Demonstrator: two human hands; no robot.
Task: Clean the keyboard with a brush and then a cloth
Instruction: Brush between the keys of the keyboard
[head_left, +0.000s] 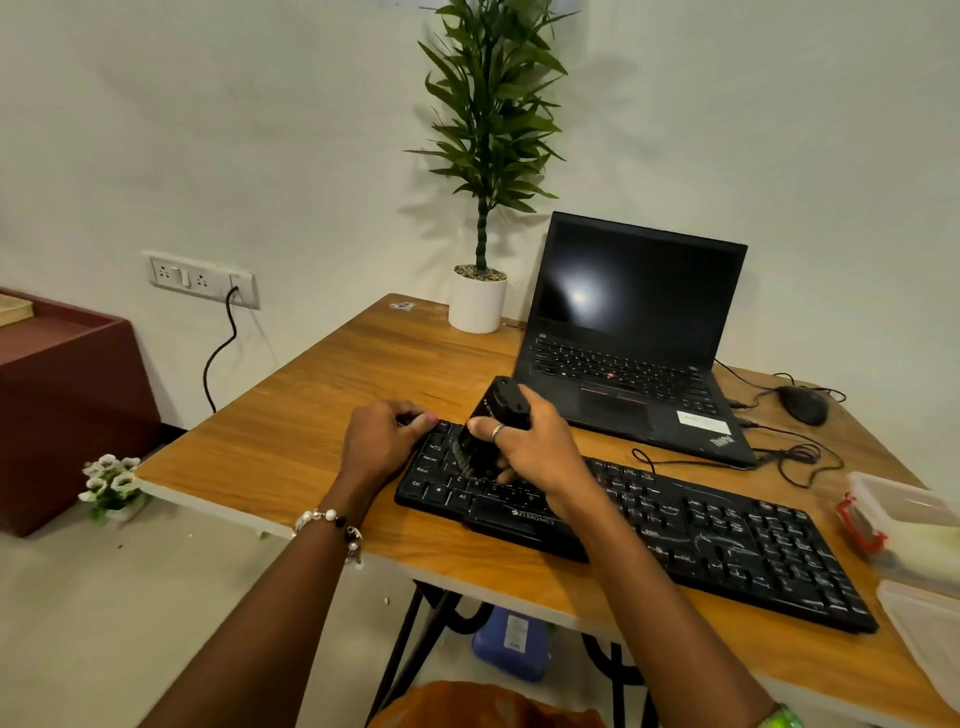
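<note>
Keyboard (727, 535) lay black and long on the wooden desk (322, 415), close to the front edge. I saw my right hand (530, 447) gripping a black brush (491, 431), with its fingers (488, 428) curled round the brush body. The bristles pointed down and touched the keys at the left end of the keyboard. My left hand (382, 436) rested on the far left corner of the keyboard, its fingers bent and pressing down on the edge there. They held nothing that I could see. A bead bracelet (332, 525) sat on the left wrist, and a ring showed on a right finger.

Behind the keyboard stood an open laptop (634, 332) with a dark screen. A black mouse (802, 405) lay to the right of it, with thin wires looping on the desk. A green plant in a white pot (477, 304) stood at the back of the desk, beside the laptop. Clear plastic boxes (904, 525) sat at the right edge, near the keyboard's right end. I could not see a cloth clearly anywhere.
</note>
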